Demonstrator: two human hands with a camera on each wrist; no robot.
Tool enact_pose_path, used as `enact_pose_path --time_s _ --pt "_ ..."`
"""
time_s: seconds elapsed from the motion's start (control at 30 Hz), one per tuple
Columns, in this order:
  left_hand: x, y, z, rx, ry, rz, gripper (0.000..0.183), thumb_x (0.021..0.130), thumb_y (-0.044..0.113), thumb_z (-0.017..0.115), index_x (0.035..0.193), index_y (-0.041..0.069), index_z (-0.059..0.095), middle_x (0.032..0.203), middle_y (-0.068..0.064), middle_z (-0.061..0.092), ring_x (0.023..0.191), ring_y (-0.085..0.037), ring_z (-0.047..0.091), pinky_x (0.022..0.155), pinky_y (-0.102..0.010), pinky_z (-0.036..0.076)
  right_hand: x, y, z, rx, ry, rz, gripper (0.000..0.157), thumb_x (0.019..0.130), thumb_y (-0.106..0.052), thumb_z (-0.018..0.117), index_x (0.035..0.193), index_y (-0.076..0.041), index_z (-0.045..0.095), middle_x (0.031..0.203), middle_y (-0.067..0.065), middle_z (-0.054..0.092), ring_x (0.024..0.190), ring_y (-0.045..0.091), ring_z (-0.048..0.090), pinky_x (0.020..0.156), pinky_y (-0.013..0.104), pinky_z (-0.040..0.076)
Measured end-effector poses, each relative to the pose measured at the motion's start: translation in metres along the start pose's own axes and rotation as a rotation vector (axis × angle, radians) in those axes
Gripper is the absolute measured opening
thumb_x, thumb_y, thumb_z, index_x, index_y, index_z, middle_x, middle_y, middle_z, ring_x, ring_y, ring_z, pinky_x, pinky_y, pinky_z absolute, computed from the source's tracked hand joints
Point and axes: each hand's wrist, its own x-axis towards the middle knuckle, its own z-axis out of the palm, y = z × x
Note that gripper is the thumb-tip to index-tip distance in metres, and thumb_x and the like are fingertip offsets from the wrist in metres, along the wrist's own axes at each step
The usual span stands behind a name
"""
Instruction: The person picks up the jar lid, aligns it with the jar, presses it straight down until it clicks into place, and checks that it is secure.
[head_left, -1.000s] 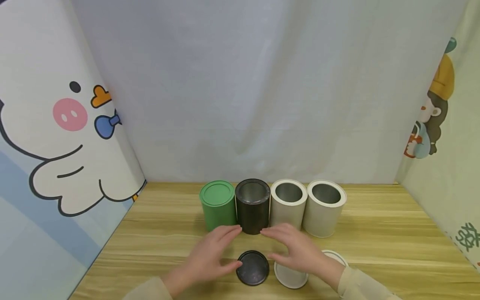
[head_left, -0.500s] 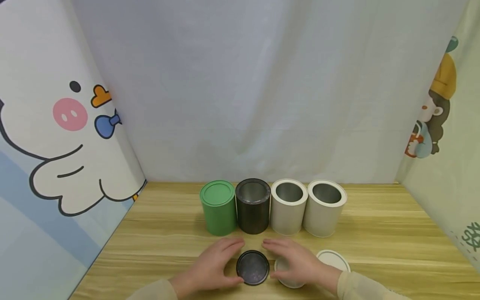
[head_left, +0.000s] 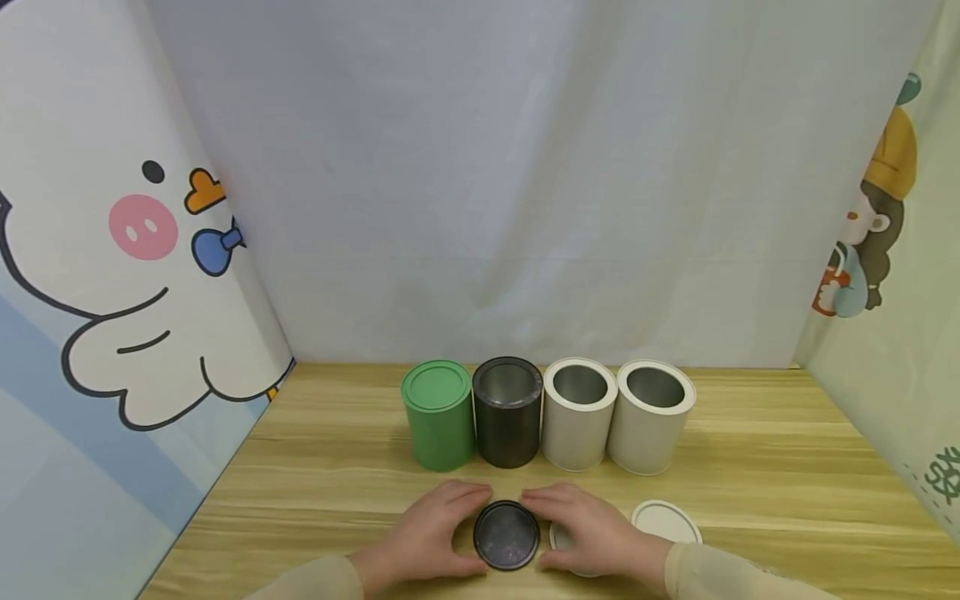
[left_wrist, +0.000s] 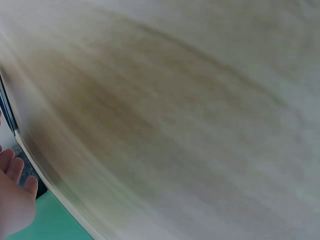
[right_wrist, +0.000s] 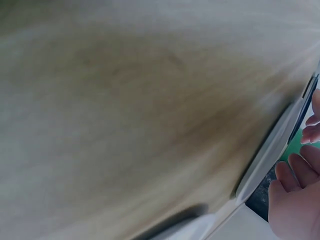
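Note:
A round black lid (head_left: 507, 536) lies on the wooden table between the two hands. The left hand (head_left: 435, 532) curves loosely round its left side, thumb near the front rim and fingers by the back. From the right, the right hand (head_left: 588, 532) mirrors this, its fingertips just off the rim. Part of a white lid (head_left: 561, 537) is hidden under the right hand. Another white lid (head_left: 666, 522) lies farther right. Behind stand a black can (head_left: 507, 429) with an open top and a green can (head_left: 439, 433) with its top covered.
Two white cans (head_left: 576, 437) with open tops stand right of the black can, all in one close row. A pale curtain (head_left: 480, 208) hangs behind the table (head_left: 315, 467). Printed cloths hang at both sides.
Both hands have drawn back toward the person from in front of the cans, then come in closer round the black lid. Lids and cans stay in place on the table.

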Motion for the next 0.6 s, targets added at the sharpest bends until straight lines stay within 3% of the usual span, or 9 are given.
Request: enact_pose_path --time_s 0.3,0.6 --pt "0.0000 -0.0024 0.0023 0.008 -0.046 -0.006 0.076 0.076 0.052 0.082 0.133 0.005 0.062 0.132 -0.006 0.061 0.121 -0.020 0.055 0.102 -0.037 0.046 0.0007 0.0030 0.0055 -0.002 -0.022 0.003 0.065 0.081 -0.038 0.082 0.132 -0.004 0.063 0.132 0.008 0.062 0.119 0.024 0.058 0.097 0.040 0.049" --pt "-0.0006 -0.0045 0.0044 -0.038 -0.053 0.008 0.066 0.082 0.049 0.078 0.129 0.004 0.065 0.129 -0.007 0.063 0.121 -0.021 0.056 0.103 -0.037 0.045 0.0004 0.0051 0.0094 -0.031 -0.022 -0.009 0.063 0.082 -0.040 0.080 0.131 -0.005 0.064 0.131 0.006 0.063 0.119 0.024 0.057 0.098 0.040 0.049"
